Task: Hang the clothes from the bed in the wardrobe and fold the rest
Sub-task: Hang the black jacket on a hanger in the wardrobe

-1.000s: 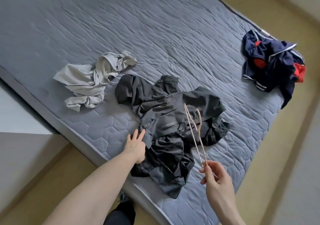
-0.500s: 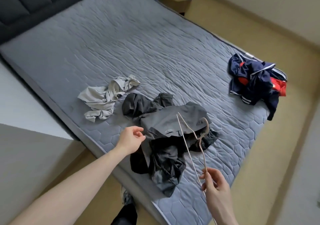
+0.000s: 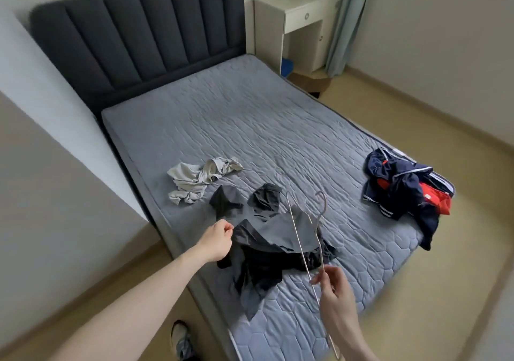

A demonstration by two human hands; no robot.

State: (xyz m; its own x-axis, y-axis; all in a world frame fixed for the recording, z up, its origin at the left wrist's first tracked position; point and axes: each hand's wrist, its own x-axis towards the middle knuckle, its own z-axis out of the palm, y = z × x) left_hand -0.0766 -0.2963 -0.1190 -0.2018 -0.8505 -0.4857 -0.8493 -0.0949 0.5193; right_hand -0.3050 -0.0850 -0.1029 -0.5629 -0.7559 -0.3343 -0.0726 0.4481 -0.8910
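Bed (image 3: 250, 127) jacket (image 3: 267, 238) now higher in left-hand (image 3: 218, 239) grip.

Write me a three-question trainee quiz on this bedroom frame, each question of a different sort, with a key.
1. True or false: the left hand pinches an edge of the dark grey jacket.
2. Which does the right hand hold? A) the wire hanger B) the light grey garment C) nothing
3. Fill in: the navy and red jacket lies crumpled at the bed's ____ corner as this view shows it, on the quilted mattress.

Key: 1 true; 2 A; 3 right-hand near.
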